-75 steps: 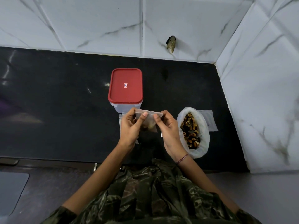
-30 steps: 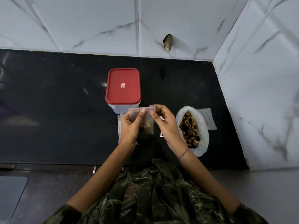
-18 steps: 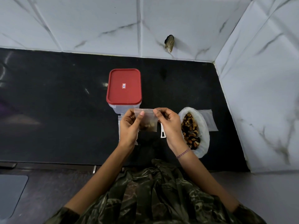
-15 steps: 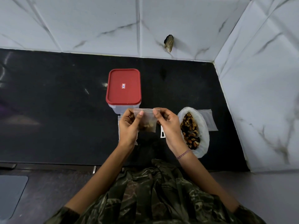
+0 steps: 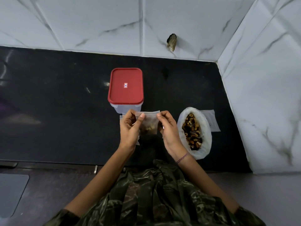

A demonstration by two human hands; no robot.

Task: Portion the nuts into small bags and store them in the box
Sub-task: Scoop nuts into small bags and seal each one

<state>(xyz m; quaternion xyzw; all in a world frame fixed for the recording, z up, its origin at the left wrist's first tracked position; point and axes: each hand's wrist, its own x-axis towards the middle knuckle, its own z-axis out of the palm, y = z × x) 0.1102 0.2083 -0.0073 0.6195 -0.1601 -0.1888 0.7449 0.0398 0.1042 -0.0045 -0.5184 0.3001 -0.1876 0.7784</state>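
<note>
A small clear bag (image 5: 149,123) with a few nuts in its bottom hangs above the black counter (image 5: 57,103). My left hand (image 5: 130,129) pinches its top left edge and my right hand (image 5: 167,128) pinches its top right corner. Behind them stands a clear plastic box (image 5: 125,88) with its red lid shut. To the right lies a large open white bag (image 5: 193,132) full of nuts. An empty small bag (image 5: 210,119) lies flat behind the large one. More flat bags (image 5: 121,119) show partly under my left hand.
White marble-patterned tile walls close the counter at the back and on the right. A dark broken spot (image 5: 171,41) marks the back wall. The counter's front edge runs just ahead of my camouflage-patterned clothing (image 5: 154,198).
Both hands have kept their pinch on the small bag's top. My right fingers slid along the top edge from the middle out to the right corner, and the bag hangs flatter.
</note>
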